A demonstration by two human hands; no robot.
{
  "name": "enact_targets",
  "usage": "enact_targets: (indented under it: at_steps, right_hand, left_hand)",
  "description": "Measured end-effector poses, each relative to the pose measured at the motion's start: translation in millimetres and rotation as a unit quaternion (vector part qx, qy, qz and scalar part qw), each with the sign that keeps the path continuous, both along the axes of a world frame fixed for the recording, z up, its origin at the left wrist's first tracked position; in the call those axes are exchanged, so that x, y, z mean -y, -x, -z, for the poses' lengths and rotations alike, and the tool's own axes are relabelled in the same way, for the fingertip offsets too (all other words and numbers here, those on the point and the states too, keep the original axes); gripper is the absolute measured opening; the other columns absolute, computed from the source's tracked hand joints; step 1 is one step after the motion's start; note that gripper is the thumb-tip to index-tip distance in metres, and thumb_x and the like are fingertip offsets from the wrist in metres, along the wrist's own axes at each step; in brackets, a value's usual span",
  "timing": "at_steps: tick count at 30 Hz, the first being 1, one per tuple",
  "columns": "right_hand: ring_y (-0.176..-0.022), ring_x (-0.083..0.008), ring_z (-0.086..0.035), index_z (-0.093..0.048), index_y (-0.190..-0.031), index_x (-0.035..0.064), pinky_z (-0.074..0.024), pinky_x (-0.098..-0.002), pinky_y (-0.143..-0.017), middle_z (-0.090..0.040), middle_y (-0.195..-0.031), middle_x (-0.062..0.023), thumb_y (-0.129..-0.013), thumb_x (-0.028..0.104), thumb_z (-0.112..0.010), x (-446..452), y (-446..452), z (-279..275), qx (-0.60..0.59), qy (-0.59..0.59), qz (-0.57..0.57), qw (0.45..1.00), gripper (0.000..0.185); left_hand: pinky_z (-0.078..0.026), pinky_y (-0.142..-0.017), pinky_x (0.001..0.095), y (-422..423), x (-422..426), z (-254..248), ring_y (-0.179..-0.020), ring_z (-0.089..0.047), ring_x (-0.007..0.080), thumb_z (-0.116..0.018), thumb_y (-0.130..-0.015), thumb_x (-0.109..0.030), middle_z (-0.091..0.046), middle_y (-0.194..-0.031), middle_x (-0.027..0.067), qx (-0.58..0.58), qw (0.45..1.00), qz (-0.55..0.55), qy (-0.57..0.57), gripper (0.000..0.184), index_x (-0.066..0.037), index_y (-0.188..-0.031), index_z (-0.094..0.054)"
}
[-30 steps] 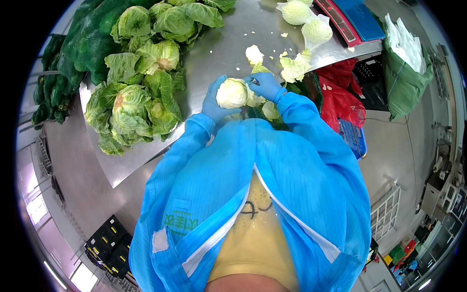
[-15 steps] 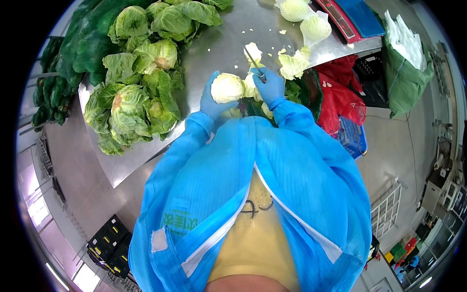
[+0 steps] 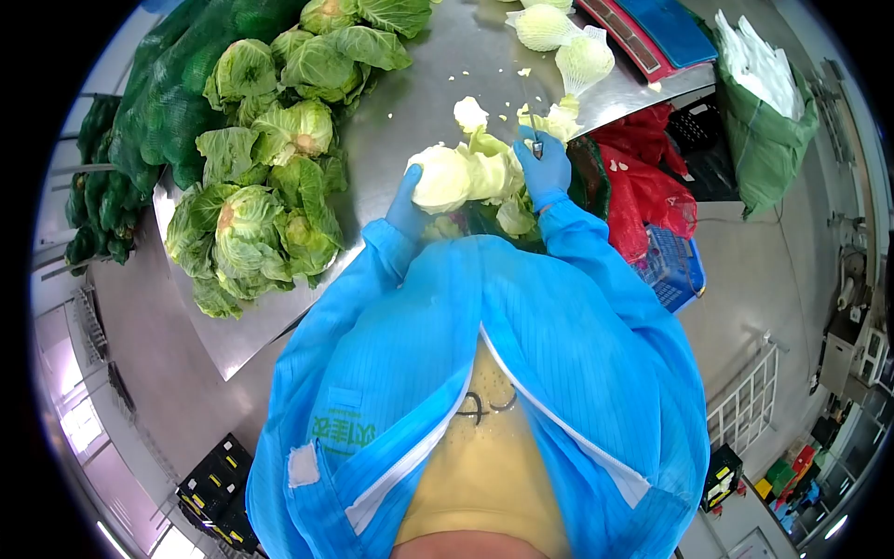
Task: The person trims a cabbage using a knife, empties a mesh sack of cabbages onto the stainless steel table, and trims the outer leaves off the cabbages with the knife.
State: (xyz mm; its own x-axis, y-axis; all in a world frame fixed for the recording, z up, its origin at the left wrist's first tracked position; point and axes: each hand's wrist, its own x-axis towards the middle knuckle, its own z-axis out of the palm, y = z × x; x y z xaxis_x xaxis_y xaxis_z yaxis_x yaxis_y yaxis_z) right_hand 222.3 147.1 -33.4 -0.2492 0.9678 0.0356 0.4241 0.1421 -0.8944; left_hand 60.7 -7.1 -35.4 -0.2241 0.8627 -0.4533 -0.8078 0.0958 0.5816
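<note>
- One blue-gloved left hand (image 3: 405, 207) cups the left side of a cabbage, its fingers curved around the head, some hidden from where I stand.
- Pale cream, rounded and smooth, the cabbage (image 3: 440, 179) is held in front of the worker's jacket (image 3: 466, 289), by the steel table (image 3: 419, 74).
- Crinkled, yellow-green leaves (image 3: 495, 170) flare against its right side.
- Gloved fingers of the right hand (image 3: 548, 170) close around a knife (image 3: 537, 146), blade pointing away from the worker; whether they touch the leaves, I cannot tell.
</note>
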Motion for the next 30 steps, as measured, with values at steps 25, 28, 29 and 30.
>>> enact_targets:
  at_steps: [25, 28, 29, 30]
  right_hand:
    - [-0.059, -0.0143, -0.057, -0.066, -0.089, 0.0071, -0.0468, -0.0267, -0.061, -0.061, -0.069, -0.0065, -0.074, 0.021, -0.066, -2, -59, -7, -0.013, 0.049, -0.126, 0.991, 0.020]
    - [-0.063, -0.0033, -0.045, -0.062, -0.107, 0.0061, -0.0407, -0.0187, -0.059, -0.058, -0.077, 0.0038, -0.077, 0.015, -0.069, 10, -52, -22, -0.041, 0.045, -0.114, 0.992, 0.032]
    - [-0.068, -0.0068, -0.048, -0.062, -0.110, 0.0076, -0.0427, -0.0223, -0.063, -0.059, -0.080, -0.0005, -0.075, 0.023, -0.071, 17, -49, -41, -0.130, 0.101, -0.099, 0.981, 0.039]
    - [-0.072, -0.0102, -0.051, -0.061, -0.112, 0.0091, -0.0446, -0.0259, -0.067, -0.060, -0.084, -0.0047, -0.073, 0.032, -0.073, 23, -47, -52, -0.218, 0.155, -0.083, 0.960, 0.046]
  left_hand:
    - [-0.049, -0.083, 0.0487, -20, -17, -26, -0.096, -0.059, 0.0348, -0.042, -0.086, -0.047, -0.059, -0.107, 0.0208, 0.002, 0.964, 0.097, -0.246, 0.056, 0.001, -0.113, -0.053]
    - [-0.049, -0.082, 0.0489, -28, -20, -38, -0.094, -0.059, 0.0365, -0.039, -0.088, -0.045, -0.059, -0.107, 0.0214, 0.117, 0.964, 0.080, -0.223, 0.056, 0.002, -0.113, -0.052]
    - [-0.049, -0.082, 0.0492, -29, -21, -37, -0.094, -0.059, 0.0372, -0.038, -0.088, -0.046, -0.058, -0.108, 0.0215, 0.179, 0.956, 0.076, -0.220, 0.056, 0.002, -0.114, -0.052]
    - [-0.049, -0.083, 0.0496, -27, -21, -31, -0.095, -0.058, 0.0385, -0.037, -0.087, -0.047, -0.057, -0.110, 0.0223, 0.197, 0.959, 0.079, -0.186, 0.058, 0.002, -0.116, -0.050]
